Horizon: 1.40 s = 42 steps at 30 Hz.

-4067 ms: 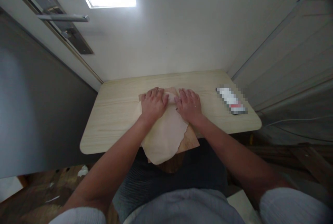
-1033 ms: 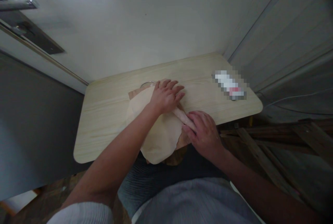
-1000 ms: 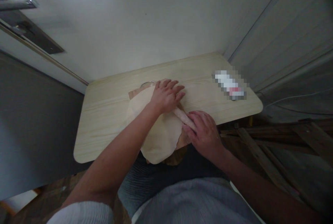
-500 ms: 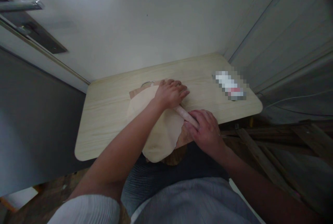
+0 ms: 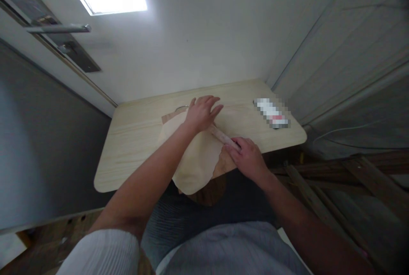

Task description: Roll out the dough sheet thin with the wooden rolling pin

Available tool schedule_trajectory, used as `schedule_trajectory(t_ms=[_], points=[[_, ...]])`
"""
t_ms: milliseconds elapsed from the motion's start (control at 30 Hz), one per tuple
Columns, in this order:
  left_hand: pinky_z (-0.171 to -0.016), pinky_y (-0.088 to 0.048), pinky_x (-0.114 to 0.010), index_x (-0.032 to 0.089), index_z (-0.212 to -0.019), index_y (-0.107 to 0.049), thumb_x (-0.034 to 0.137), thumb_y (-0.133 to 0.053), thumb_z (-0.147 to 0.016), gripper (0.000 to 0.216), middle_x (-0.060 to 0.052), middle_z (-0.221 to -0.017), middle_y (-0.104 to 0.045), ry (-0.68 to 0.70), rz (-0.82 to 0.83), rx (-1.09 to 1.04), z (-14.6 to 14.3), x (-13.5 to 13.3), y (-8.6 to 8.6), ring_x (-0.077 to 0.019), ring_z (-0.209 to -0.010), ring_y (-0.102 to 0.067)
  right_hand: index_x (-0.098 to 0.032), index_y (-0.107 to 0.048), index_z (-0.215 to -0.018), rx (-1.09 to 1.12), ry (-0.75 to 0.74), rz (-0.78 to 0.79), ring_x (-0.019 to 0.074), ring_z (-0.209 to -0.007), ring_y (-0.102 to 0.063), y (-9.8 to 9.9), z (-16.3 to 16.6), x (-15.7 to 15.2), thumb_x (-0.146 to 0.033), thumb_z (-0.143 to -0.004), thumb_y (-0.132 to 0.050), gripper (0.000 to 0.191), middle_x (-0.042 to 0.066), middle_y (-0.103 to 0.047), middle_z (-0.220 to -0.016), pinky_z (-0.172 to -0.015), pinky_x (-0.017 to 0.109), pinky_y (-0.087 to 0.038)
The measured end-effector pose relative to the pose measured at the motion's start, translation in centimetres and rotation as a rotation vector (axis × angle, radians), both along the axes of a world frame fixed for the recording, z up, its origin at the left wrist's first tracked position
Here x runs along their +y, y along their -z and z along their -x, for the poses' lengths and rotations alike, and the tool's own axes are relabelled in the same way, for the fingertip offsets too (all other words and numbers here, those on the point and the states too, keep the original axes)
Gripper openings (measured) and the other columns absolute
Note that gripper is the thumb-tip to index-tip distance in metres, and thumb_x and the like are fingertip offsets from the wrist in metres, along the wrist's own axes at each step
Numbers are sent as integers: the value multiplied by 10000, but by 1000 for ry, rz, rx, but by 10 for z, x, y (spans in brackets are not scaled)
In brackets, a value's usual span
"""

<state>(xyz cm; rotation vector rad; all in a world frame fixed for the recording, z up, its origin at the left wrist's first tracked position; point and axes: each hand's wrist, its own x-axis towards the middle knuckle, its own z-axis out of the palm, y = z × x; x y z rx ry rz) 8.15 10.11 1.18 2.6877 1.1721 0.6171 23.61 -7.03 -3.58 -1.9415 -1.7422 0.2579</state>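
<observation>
A broad, thin sheet of pale dough (image 5: 196, 162) lies over a wooden cutting board (image 5: 226, 164) and hangs past its near edge. A rolling pin (image 5: 223, 135) slants across the dough's right part. Wrapped round the pin's near end is my right hand (image 5: 251, 158). My left hand (image 5: 202, 114) is over the pin's far end, fingers spread and thumb apart; whether its palm touches the pin is hidden. The board's metal handle (image 5: 182, 107) shows at its far left edge.
The board stands on a light wood-grain table (image 5: 128, 151) against a white door with a lever handle (image 5: 59, 29). A blurred-out object (image 5: 271, 113) lies at the table's right. Wooden planks (image 5: 319, 194) and a cable (image 5: 338, 129) are to the right.
My left hand's fingers have lifted and spread from lying low over the pin's far end. My right hand still grips the near end. The camera view has tilted up somewhat.
</observation>
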Motion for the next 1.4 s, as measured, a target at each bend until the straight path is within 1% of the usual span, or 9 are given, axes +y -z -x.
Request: schedule_trajectory(t_ms=[100, 200, 300, 500, 667, 867, 1000, 1167, 1400], points=[[-1162, -350, -424, 202, -1414, -555, 463, -388, -1050, 478, -104, -1444, -607, -102, -31, -84, 44, -22, 2, -235, -1364, -507, -190, -709, -1045, 8, 2, -29, 263, -928, -635, 2, -2, -2, -446, -971, -542, 314, 103, -729, -955, -846, 382, -467], [-1199, -312, -491, 221, -1431, -544, 477, -449, -1024, 490, -97, -1516, -549, -120, 37, 46, 88, -47, 16, -268, -1422, -458, -175, -718, -1042, 71, 17, -23, 268, -920, -649, 0, -3, 2, -452, -965, -530, 343, 118, -737, -961, -837, 385, -478], [-1214, -253, -597, 286, -1502, -471, 513, -403, -1033, 525, -58, -1605, -447, -136, 104, 169, 110, -65, 30, -297, -1499, -356, -186, -726, -1042, 237, 28, 35, 241, -858, -666, -8, -5, 11, -490, -973, -496, 388, 94, -748, -943, -763, 341, -477], [-1209, -222, -652, 329, -1545, -406, 530, -319, -1046, 545, -42, -1653, -365, -279, 103, 195, 103, -85, 36, -299, -1535, -291, -197, -732, -995, 308, 20, 50, 208, -772, -649, -28, -1, 23, -527, -953, -510, 400, 57, -742, -869, -687, 303, -444], [-1197, -212, -680, 305, -1530, -437, 534, -339, -1036, 553, -79, -1623, -414, -403, 45, 166, 94, -108, 35, -337, -1506, -338, -198, -734, -1019, 267, -5, 42, 227, -837, -668, -27, 1, 18, -492, -951, -525, 367, 68, -749, -932, -743, 327, -474], [-1192, -206, -682, 273, -1521, -456, 570, -377, -1016, 592, -114, -1602, -441, -493, 17, 170, 89, -138, 27, -368, -1459, -397, -187, -738, -1143, 74, -81, -21, 285, -984, -656, -24, -2, 24, -454, -959, -546, 377, 114, -750, -1048, -888, 416, -502], [-1196, -204, -685, 267, -1507, -481, 579, -392, -1009, 595, -116, -1586, -463, -504, 42, 169, 94, -152, 26, -370, -1457, -403, -191, -732, -1179, 11, -163, -79, 293, -1026, -639, -22, -2, 30, -446, -967, -548, 379, 111, -747, -1099, -947, 458, -498], [-1228, -184, -648, 303, -1542, -428, 534, -392, -1028, 565, -58, -1617, -422, -463, 75, 159, 116, -164, 36, -325, -1520, -319, -181, -744, -1126, -25, -235, -112, 294, -1016, -629, -19, 0, 32, -453, -954, -587, 358, 114, -740, -1094, -931, 472, -505], [-1238, -214, -609, 300, -1567, -392, 518, -398, -1032, 577, -55, -1633, -392, -390, 75, 163, 127, -160, 38, -297, -1537, -298, -200, -750, -1118, -35, -303, -127, 288, -1045, -621, -19, 15, 40, -433, -942, -618, 321, 104, -740, -1074, -948, 474, -489]])
